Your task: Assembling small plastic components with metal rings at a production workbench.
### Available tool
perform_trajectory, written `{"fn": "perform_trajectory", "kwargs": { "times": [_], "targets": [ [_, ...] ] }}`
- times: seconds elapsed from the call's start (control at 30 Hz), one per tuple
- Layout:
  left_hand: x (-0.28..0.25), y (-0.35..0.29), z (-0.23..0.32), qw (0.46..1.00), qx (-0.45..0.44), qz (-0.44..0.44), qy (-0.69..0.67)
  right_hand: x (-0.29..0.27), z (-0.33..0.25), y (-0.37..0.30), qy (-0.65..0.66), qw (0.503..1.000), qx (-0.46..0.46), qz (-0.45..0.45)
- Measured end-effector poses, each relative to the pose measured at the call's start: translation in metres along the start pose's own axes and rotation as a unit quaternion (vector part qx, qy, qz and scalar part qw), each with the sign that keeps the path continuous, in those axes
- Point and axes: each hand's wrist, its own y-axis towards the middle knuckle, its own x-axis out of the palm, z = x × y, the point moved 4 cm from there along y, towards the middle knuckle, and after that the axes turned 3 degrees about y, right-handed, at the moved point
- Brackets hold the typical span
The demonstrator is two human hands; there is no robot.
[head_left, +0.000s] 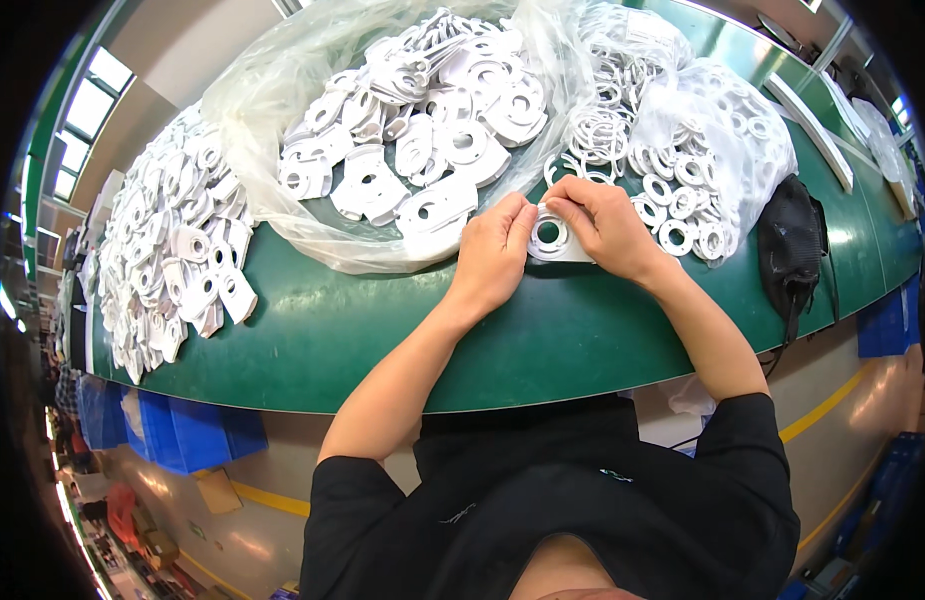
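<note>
Between my two hands is a white plastic part with a round hole [549, 236], close to the table surface. My left hand [494, 250] pinches its left edge with thumb and fingers. From the other side my right hand [607, 228] grips it, thumb bent over the top edge. Just beyond my hands lie loose white rings [597, 135]. A large clear plastic bag [327, 258], spread open in front of me, holds a heap of white plates with round holes [437, 215].
A big pile of similar white parts [182, 250] covers the green table's [382, 350] left side. To the right are a clear bag of white rings [727, 130], a black mesh pouch [792, 240] and a long white strip [810, 130]. Blue bins [197, 430] stand below the left edge.
</note>
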Motion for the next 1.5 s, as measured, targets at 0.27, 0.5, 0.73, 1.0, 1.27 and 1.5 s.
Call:
{"fn": "perform_trajectory", "kwargs": {
  "times": [0.27, 0.5, 0.73, 1.0, 1.27, 1.5],
  "targets": [
    [0.002, 0.001, -0.003, 0.981, -0.045, 0.041, -0.184, 0.003, 0.013, 0.004, 0.163, 0.985, 0.044, 0.018],
    [0.022, -0.005, 0.001, 0.996, 0.035, 0.028, -0.079, 0.005, 0.023, 0.002, 0.293, 0.934, 0.137, 0.154],
    [0.009, -0.008, 0.006, 0.998, 0.06, 0.023, 0.008, 0.003, 0.008, 0.006, 0.112, 0.984, 0.107, 0.083],
    [-0.004, -0.004, 0.008, 0.998, 0.043, 0.046, 0.021, -0.006, 0.024, 0.006, 0.138, 0.989, 0.052, 0.016],
    [-0.142, 0.043, 0.002, 0.986, 0.0, 0.165, -0.02, -0.008, 0.029, 0.007, 0.133, 0.989, 0.054, 0.035],
    [-0.424, 0.049, -0.043, 0.905, -0.022, 0.405, -0.124, -0.001, 0.036, 0.006, 0.087, 0.995, 0.053, 0.023]
  ]
}}
